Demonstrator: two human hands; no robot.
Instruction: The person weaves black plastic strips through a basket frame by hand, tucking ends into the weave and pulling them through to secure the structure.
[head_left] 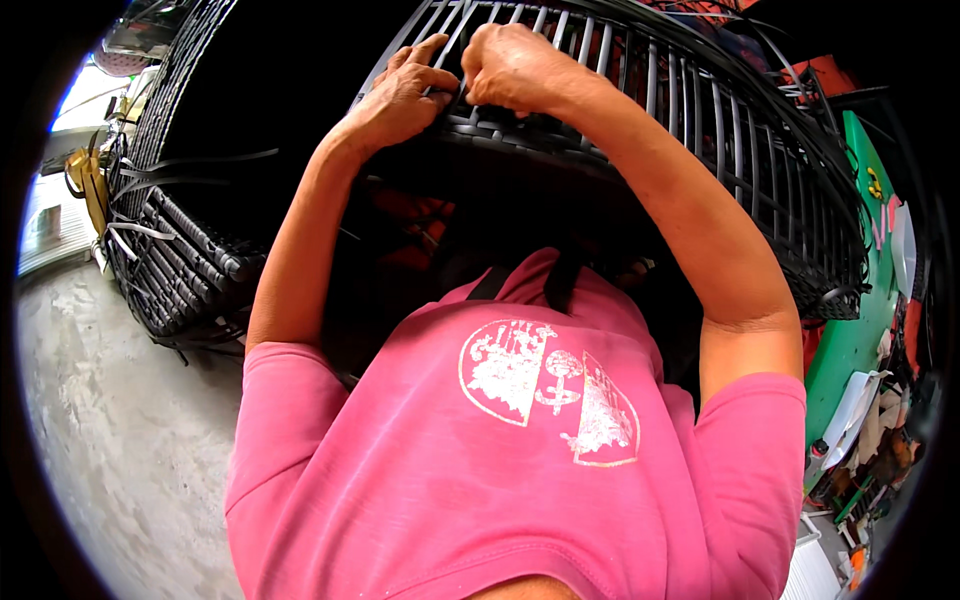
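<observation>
Dark plastic wicker strips run side by side across a slatted panel [690, 105] in front of me, with a woven band [520, 137] along its near edge. At the panel's left end, my left hand [397, 100] rests on the strips with its fingers stretched out and somewhat apart. Close beside it on the right, my right hand [515, 65] is closed, thumb and fingers bent together over the strips. Whatever lies within that grip is hidden by the hand itself.
Another black wicker section [185, 265] stands at left, with loose strip ends [225, 157] sticking out. Grey concrete floor [130, 420] shows below it. On the right are a green board [850, 340] and a heap of mixed scraps [885, 440]. Long loose strands curve along the panel's far side.
</observation>
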